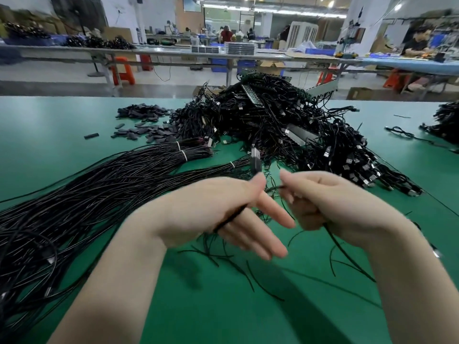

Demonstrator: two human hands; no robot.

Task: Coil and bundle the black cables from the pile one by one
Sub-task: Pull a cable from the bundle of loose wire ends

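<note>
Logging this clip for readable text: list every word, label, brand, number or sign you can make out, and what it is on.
None can be read.
Framed poster on the far wall: too blurred to read.
USB plugs in the black cable pile: no legible marking.
White ties on the straight cable bundles: blank.
Cardboard boxes under the far tables: no print legible.

Black cables with white ties on a green table.

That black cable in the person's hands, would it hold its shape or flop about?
Probably floppy: the cable droops from the right hand in loose curves. It looks thin and light. The plug at the left hand likely adds a little weight.
</note>
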